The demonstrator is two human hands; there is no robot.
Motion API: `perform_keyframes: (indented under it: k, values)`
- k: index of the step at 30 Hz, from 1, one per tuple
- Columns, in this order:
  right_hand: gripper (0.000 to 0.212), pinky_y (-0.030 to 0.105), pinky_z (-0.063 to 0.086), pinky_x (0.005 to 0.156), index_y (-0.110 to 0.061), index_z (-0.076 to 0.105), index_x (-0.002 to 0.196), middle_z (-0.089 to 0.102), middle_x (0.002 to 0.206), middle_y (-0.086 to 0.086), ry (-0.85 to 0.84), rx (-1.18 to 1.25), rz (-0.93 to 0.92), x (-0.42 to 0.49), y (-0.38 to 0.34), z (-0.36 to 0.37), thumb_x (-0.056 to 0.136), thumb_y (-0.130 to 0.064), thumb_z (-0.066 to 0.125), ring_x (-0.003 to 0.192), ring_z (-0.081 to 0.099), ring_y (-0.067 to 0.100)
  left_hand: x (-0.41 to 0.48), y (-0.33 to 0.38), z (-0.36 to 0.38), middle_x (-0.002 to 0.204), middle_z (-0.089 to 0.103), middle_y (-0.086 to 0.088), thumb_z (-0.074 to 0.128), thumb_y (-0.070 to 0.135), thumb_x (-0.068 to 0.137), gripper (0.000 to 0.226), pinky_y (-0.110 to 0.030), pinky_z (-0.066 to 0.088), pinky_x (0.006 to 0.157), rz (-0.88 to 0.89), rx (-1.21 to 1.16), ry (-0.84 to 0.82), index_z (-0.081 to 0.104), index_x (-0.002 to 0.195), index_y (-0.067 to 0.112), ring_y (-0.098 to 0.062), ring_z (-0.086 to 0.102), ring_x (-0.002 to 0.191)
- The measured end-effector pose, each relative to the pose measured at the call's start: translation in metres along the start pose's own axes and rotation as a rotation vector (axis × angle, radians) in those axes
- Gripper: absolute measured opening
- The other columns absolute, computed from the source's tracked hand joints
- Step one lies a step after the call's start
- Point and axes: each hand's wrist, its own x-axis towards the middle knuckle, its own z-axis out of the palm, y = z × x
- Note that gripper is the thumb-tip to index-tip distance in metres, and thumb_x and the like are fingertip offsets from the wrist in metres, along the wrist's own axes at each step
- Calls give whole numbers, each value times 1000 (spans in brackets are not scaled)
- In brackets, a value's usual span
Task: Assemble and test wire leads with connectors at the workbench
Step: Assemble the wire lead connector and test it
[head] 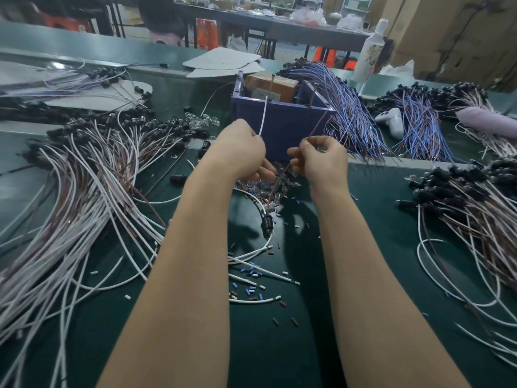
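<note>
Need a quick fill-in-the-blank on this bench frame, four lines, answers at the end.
1. The left hand pinches a lead coloured ____.
2. The right hand pinches a second lead coloured ____.
3. The bin just behind both hands is ____ in colour.
4. The white game controller lies to the ____ of the bin.

Missing words: white; brown; blue; right.
</note>
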Motion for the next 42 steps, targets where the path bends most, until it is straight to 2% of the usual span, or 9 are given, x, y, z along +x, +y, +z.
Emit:
perform_keyframes:
  k: [5, 10, 12, 16, 21, 25, 30, 36, 42]
  values:
    - [4, 19, 43, 46, -16, 46, 97, 64, 64, 4, 9, -42, 18, 1, 2, -2, 99, -14, 43, 38, 50, 4, 1, 0, 0, 77, 73, -15, 28, 11, 102, 21, -27, 53, 61, -5, -3, -2, 46, 99, 1, -25, 72, 75]
    - [11, 28, 44, 63, -15, 38, 103, 64, 67, -1, 74, -83, -126, -2, 0, 2, 97, -13, 48, 59, 54, 12, 0, 1, 1, 78, 73, -15, 28, 13, 102, 23, -37, 56, 76, -3, 11, -9, 46, 107, -1, -27, 72, 80]
    - [9, 34, 45, 70, -15, 41, 102, 63, 66, -2, 105, -113, -210, -4, -2, 4, 97, -13, 49, 67, 57, 15, -1, 2, 1, 80, 73, -16, 28, 13, 103, 23, -33, 56, 69, -10, 1, -17, 45, 108, -1, -27, 72, 80]
    - [9, 28, 45, 69, -16, 45, 102, 61, 65, -5, 144, -163, -285, -6, -4, 5, 95, -11, 49, 67, 58, 12, -3, 5, 1, 85, 72, -20, 27, 12, 103, 23, -22, 49, 53, -25, -17, -46, 44, 102, -2, -29, 71, 81]
    - [17, 30, 45, 68, -11, 48, 112, 63, 67, -2, 139, -183, -275, -5, -2, 3, 95, -10, 50, 60, 55, 8, -3, 5, 1, 84, 72, -20, 27, 12, 103, 24, -23, 50, 55, -18, -11, -46, 46, 102, -3, -29, 72, 82]
    - [22, 39, 49, 77, -9, 54, 117, 65, 71, 3, 128, -169, -256, -3, -2, 1, 96, -10, 50, 62, 54, 11, -2, 4, 2, 82, 72, -19, 28, 12, 103, 22, -24, 50, 56, -13, -8, -52, 46, 99, -1, -29, 72, 81]
    - [27, 32, 49, 74, -11, 56, 121, 65, 72, -1, 104, -187, -259, -3, -2, 2, 96, -11, 48, 62, 54, 9, -3, 4, 2, 80, 73, -18, 28, 13, 103, 27, -24, 51, 56, -3, -10, -58, 41, 80, 9, -28, 71, 76]
    - [25, 33, 48, 73, -15, 58, 117, 65, 72, 0, 117, -169, -251, -3, -3, 0, 95, -10, 47, 61, 52, 8, -1, 2, 2, 80, 72, -19, 27, 13, 103, 23, -24, 51, 53, 5, -13, -55, 43, 88, 5, -28, 71, 74]
    - [25, 27, 44, 68, -18, 61, 113, 62, 69, -1, 126, -159, -249, -2, -3, -1, 95, -9, 46, 59, 49, 5, -1, 3, 4, 76, 73, -16, 28, 14, 103, 26, -24, 50, 54, 38, 7, -54, 44, 83, 8, -24, 71, 67]
